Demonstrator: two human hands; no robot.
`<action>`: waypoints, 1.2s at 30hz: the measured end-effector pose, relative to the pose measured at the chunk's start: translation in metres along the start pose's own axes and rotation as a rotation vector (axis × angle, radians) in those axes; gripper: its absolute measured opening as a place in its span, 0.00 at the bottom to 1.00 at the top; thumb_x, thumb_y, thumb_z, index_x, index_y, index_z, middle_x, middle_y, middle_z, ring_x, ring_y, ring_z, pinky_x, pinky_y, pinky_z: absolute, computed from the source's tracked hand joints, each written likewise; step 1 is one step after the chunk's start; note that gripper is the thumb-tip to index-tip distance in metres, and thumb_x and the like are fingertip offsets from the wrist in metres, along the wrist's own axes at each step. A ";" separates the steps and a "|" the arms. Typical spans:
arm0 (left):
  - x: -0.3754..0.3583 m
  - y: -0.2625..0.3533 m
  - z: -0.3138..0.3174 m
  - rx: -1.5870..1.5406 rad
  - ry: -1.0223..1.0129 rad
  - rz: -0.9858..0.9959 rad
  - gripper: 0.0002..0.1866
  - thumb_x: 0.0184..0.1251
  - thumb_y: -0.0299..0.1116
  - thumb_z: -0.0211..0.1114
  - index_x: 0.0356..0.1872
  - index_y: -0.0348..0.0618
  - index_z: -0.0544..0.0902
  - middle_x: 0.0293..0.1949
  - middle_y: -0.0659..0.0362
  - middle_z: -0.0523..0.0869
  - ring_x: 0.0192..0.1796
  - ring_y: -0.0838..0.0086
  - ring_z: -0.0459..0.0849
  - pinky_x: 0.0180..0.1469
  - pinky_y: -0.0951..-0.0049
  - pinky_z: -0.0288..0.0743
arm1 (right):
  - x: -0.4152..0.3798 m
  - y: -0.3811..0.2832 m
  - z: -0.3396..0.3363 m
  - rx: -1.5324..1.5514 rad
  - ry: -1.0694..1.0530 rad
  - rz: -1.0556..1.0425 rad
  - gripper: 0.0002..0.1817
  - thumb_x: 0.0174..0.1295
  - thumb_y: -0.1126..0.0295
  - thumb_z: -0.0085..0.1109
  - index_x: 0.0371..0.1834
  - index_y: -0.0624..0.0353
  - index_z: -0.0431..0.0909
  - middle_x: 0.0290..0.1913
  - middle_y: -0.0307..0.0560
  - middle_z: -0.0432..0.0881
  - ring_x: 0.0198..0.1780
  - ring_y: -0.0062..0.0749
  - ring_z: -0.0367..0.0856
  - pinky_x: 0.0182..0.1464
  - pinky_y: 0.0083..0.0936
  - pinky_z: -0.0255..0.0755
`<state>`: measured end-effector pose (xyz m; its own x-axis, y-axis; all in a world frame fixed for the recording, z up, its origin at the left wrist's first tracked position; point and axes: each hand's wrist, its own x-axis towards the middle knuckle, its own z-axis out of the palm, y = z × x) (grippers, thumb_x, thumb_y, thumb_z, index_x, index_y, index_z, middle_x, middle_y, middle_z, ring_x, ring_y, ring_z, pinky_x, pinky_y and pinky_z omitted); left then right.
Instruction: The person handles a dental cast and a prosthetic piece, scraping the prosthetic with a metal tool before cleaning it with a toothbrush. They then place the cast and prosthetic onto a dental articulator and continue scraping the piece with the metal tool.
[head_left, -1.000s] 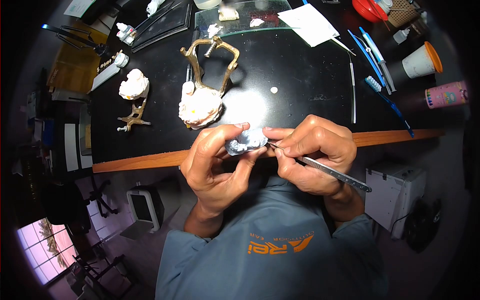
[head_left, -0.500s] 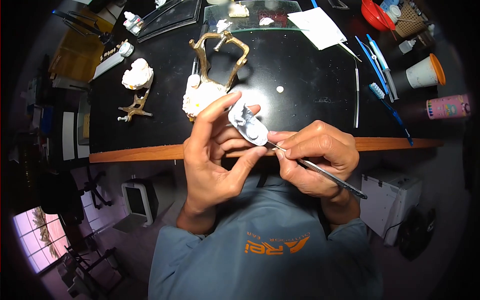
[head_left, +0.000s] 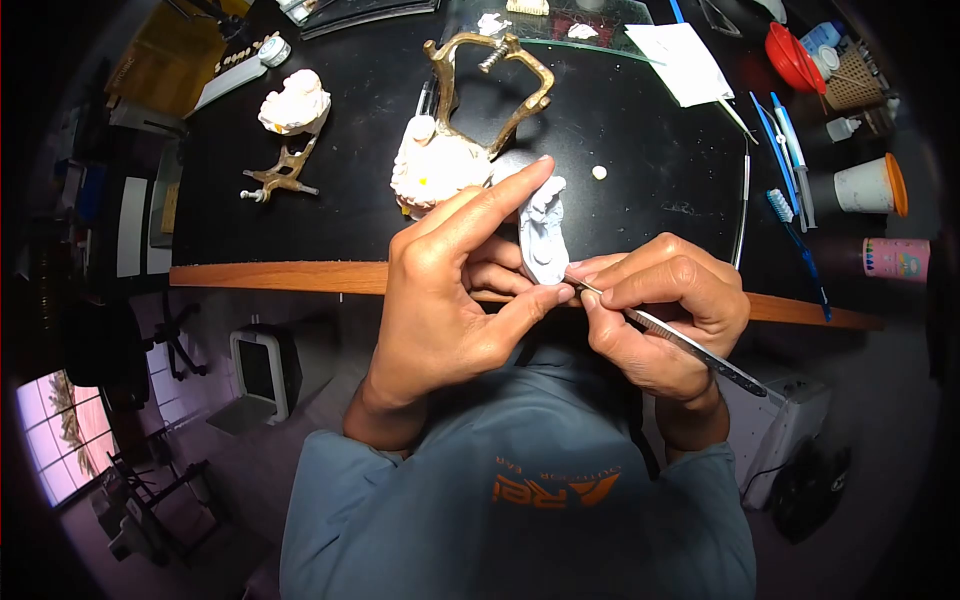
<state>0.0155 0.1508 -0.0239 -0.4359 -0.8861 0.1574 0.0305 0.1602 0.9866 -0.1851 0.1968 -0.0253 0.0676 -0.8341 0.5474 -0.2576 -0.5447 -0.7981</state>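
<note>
My left hand (head_left: 450,285) holds a pale grey-white moulded piece (head_left: 543,235) upright between its fingertips and thumb, over the table's front edge. In my right hand (head_left: 670,315) is a slim metal tool (head_left: 695,350), pinched near its front, with the tip at the lower end of the moulded piece. Whether the tip touches the piece cannot be made out. Just behind my left hand sits a white plaster cast (head_left: 435,170) joined to a brass-coloured frame (head_left: 540,95). A small white round bit (head_left: 599,172) lies on the table beyond my right hand.
Another plaster cast (head_left: 295,103) on a metal frame stands at the left. White paper (head_left: 683,65) and a glass plate (head_left: 600,20) lie at the back. On the right are a blue toothbrush (head_left: 795,235), a white cup (head_left: 865,188), a pink container (head_left: 895,259) and a red bowl (head_left: 790,60).
The moulded piece has been turned more upright in my left hand. Both hands have shifted slightly right in view, and the camera view has moved a little.
</note>
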 end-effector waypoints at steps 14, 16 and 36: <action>0.007 0.000 -0.006 0.095 -0.123 0.008 0.42 0.49 0.09 0.80 0.72 0.30 0.80 0.48 0.57 0.79 0.41 0.83 0.87 0.41 0.85 0.90 | 0.000 0.001 -0.002 0.096 -0.010 0.125 0.11 0.49 0.89 0.74 0.26 0.64 0.81 0.28 0.49 0.86 0.37 0.38 0.95 0.46 0.33 0.93; 0.007 0.001 -0.006 0.101 -0.122 0.011 0.42 0.49 0.09 0.80 0.72 0.30 0.80 0.47 0.57 0.79 0.42 0.83 0.87 0.41 0.85 0.90 | -0.001 0.002 -0.002 0.096 -0.015 0.123 0.11 0.49 0.89 0.74 0.26 0.64 0.81 0.28 0.49 0.86 0.38 0.39 0.95 0.46 0.33 0.93; 0.004 0.001 -0.001 0.121 -0.045 0.039 0.41 0.48 0.11 0.80 0.70 0.42 0.85 0.40 0.61 0.78 0.36 0.85 0.82 0.40 0.83 0.91 | -0.001 0.006 -0.001 0.086 -0.028 0.025 0.11 0.48 0.91 0.72 0.25 0.65 0.81 0.28 0.49 0.85 0.34 0.32 0.93 0.47 0.39 0.96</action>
<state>0.0146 0.1473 -0.0227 -0.4769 -0.8579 0.1911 -0.0588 0.2481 0.9670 -0.1875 0.1947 -0.0308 0.0895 -0.8491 0.5206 -0.1759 -0.5279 -0.8309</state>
